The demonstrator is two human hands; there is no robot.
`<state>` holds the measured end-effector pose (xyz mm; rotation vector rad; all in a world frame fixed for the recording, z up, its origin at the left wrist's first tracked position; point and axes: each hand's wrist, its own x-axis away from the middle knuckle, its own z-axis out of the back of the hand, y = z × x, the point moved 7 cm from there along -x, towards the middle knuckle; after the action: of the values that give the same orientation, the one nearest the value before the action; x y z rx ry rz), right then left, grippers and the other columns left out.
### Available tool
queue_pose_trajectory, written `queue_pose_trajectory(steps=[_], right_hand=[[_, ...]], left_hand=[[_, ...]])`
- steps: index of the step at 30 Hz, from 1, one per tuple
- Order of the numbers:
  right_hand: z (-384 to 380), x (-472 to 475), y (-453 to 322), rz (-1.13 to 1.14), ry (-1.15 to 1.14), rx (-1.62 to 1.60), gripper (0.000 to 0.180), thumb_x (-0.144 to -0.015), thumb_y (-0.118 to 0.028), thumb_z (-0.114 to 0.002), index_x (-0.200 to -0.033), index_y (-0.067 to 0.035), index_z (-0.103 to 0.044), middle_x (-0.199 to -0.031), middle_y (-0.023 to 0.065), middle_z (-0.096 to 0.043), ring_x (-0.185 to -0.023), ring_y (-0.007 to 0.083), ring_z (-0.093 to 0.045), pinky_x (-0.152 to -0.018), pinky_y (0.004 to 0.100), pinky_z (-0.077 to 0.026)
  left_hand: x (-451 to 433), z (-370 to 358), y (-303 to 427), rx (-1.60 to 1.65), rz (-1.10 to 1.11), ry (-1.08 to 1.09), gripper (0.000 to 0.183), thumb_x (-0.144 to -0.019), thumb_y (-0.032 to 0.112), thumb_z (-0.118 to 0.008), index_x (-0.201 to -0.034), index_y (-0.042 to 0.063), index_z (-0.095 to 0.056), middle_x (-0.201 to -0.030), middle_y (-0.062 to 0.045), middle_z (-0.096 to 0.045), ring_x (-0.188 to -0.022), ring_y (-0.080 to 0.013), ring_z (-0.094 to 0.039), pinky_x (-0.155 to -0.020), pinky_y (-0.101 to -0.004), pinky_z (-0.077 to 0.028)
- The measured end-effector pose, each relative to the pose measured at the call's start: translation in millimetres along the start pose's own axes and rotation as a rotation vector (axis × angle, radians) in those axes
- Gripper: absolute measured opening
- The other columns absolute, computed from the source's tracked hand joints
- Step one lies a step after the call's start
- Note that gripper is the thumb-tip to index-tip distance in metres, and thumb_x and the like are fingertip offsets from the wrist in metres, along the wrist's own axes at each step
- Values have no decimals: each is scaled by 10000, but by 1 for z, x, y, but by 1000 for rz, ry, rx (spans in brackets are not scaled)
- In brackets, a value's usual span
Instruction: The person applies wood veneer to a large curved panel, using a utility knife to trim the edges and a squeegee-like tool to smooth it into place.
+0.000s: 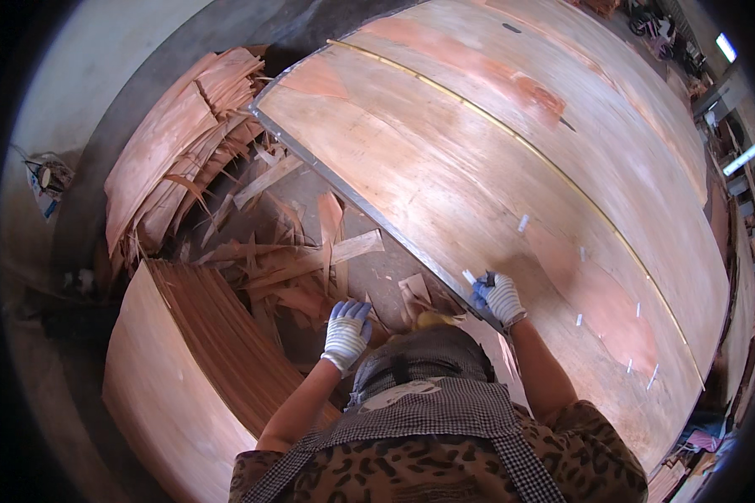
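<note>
My right hand (502,298), in a striped glove with blue palm and fingers, is closed around a small dark object (491,278) at the metal-trimmed near edge (409,242) of a broad table. A short white strip (469,276) shows at its fingertips; whether it is gripped is hard to tell. Under that hand spreads a pale wood veneer sheet (415,170) with a pinkish patch (604,308). Several white tape-like pieces (523,222) lie around the patch. My left hand (346,333), gloved alike, hovers before my apron with fingers extended, holding nothing visible.
A long thin yellowish rod (509,131) crosses the sheet. Farther back lie a pointed dark tool (567,124) and reddish veneer scrap (538,97). A tall veneer stack (182,352) stands at left, a ragged veneer pile (170,144) behind it. Torn strips (314,261) litter the floor.
</note>
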<state>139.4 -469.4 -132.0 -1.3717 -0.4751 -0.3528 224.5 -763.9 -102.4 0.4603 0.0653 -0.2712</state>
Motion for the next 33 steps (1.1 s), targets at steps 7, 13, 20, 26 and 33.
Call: queue_pose_trajectory(steps=[7,13,20,26,33], right_hand=[[-49,-93,-53,-62,100,-105,82,-827,-133,-537,-840,-52,-534,-665,63,-599,-472,110,-532,-382,219,-383],[-97,-199,-124,24,212,-190,99,-815,-145,-558,-799,-51,-532,-616,45,-580,-445,117,-514,-377,247,-382],[-95,-294,-97,13,558,302,302,-753,-285,-612,-856,-2,-596,-782,184,-627,-722,325,-604,-633,370,-477],[-125,-269,-153,-34,491,782,275,-751,-280,-588,-854,-25,-608,-855,202,-610,-814,352,-581,-702,399,-454],[-108,-258,-129,-246,522,-141,221,-783,-157,-586,-966,-38,-547,-740,84,-628,-470,137,-575,-342,260,-391]], left_hand=[[-144,-24,-12,-144,-295,-441,412,-762,224,-536,-1152,101,-487,-1098,-136,-519,-972,-287,-501,-826,-386,-405],[-301,-24,-109,-149,-160,-299,271,-756,231,-547,-998,108,-532,-940,-137,-533,-816,-284,-544,-681,-403,-452],[-384,-17,-84,-146,-519,-157,349,-754,237,-527,-1071,92,-526,-1124,-118,-491,-1078,-291,-443,-902,-424,-347],[-384,-58,-109,-254,-793,-334,471,-774,231,-473,-1211,57,-453,-1278,-132,-412,-1239,-284,-307,-1061,-413,-138],[-470,19,-146,67,-543,-416,408,-728,215,-537,-1088,26,-519,-1160,-157,-493,-1130,-277,-410,-1002,-437,-241]])
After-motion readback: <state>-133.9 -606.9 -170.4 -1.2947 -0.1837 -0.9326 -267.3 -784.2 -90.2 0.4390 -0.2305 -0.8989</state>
